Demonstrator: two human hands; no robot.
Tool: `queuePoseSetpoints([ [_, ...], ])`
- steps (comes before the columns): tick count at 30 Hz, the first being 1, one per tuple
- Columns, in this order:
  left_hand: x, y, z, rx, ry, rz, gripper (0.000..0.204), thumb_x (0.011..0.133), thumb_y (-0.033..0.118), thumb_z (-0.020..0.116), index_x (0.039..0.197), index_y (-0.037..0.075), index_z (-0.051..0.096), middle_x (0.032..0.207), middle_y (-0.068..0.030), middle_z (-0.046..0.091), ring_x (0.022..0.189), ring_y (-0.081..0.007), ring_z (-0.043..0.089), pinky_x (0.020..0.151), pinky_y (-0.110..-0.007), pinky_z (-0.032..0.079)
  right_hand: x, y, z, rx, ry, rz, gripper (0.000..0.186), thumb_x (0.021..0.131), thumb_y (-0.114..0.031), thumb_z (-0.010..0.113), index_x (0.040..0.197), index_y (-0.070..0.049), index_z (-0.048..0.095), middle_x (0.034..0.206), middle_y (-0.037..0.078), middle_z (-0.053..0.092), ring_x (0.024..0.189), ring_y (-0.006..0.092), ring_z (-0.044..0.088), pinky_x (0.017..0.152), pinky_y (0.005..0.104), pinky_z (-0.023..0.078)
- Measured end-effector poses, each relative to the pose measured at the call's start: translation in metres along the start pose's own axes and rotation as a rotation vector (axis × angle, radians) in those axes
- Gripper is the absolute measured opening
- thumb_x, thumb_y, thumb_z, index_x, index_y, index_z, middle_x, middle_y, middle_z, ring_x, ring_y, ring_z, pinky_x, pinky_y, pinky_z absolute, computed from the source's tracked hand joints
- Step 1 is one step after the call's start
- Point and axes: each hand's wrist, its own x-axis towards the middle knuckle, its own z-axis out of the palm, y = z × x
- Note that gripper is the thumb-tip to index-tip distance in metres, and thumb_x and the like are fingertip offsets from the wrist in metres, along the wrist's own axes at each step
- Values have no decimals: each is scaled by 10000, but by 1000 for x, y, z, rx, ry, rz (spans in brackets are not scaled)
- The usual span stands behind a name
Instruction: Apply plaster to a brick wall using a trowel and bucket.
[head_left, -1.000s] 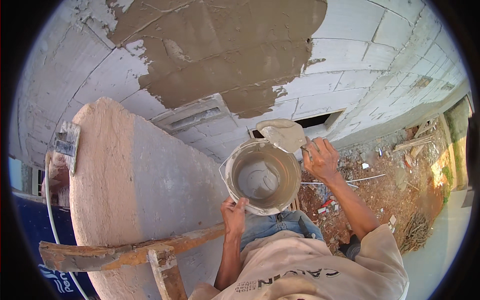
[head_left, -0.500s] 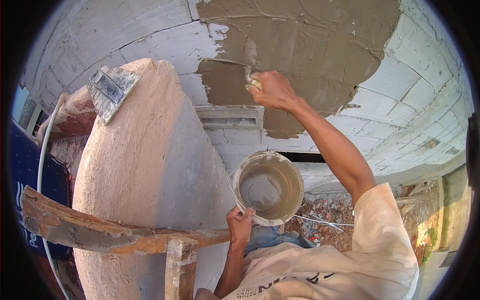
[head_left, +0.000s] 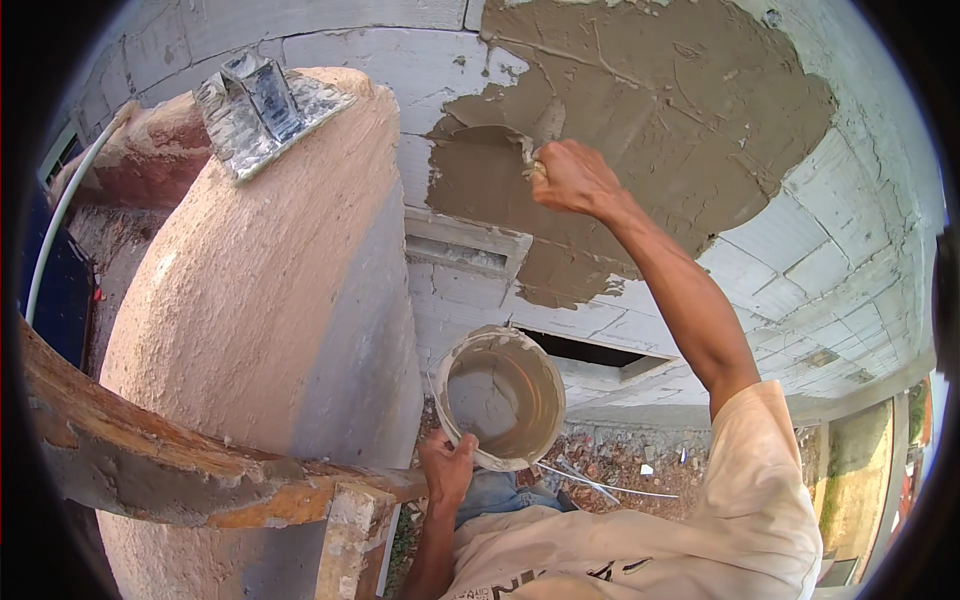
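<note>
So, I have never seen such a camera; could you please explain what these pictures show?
There is no machine, only a person's two bare hands. A wide fisheye camera on the person's head looks down, so straight edges bend. The left hand holds a bucket by its rim; grey mix lies inside. The right hand grips a trowel at the brownish coating on a pale block wall. At the left, a smeared float rests on a rough pinkish structure.
</note>
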Motion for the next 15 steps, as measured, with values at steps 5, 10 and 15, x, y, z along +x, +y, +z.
queuePoseSetpoints([
  [5,-2,-8,-1,18,17,-57,44,836,-37,698,861,-45,733,747,-13,680,657,-76,574,586,-272,456,21,-8,-44,69,133,52,253,757,-158,601,797,85,663,865,354,672,848,514,671,797,557,538],
  [10,-2,-13,1,-36,9,-17,68,829,-32,698,876,-46,744,755,-23,692,639,-81,573,582,-281,473,19,16,-78,444,255,105,318,855,-261,674,948,35,747,755,213,684,746,326,661,717,464,512],
  [15,-1,-1,6,62,-8,-47,102,827,-19,704,907,-53,757,752,-30,700,636,-82,578,584,-281,476,-5,26,-31,509,377,-28,291,893,-212,656,786,48,579,628,123,544,629,250,565,614,466,449],
])
